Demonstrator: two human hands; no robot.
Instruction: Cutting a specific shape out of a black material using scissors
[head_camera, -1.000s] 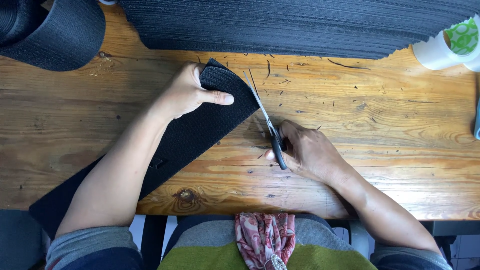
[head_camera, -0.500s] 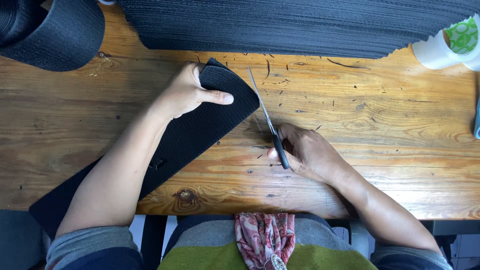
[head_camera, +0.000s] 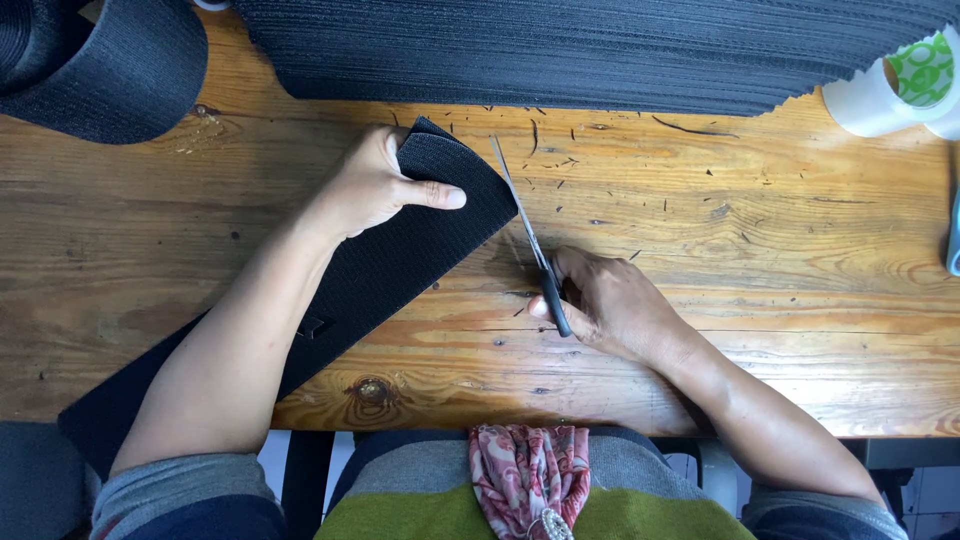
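A wide black textured strap (head_camera: 400, 255) lies diagonally on the wooden table (head_camera: 700, 180), running from the lower left up to the middle. My left hand (head_camera: 385, 185) grips its upper end, thumb pressed across the top face. My right hand (head_camera: 610, 300) holds a pair of scissors (head_camera: 530, 240) by the dark handles. The closed steel blades point up and away, just right of the strap's cut end, without touching it.
A stack of dark ribbed strips (head_camera: 600, 50) spans the far edge of the table. A big black roll of strap (head_camera: 100, 60) sits at the far left. A white tape roll with a green pattern (head_camera: 900, 90) stands at the far right. Small black snippets dot the wood.
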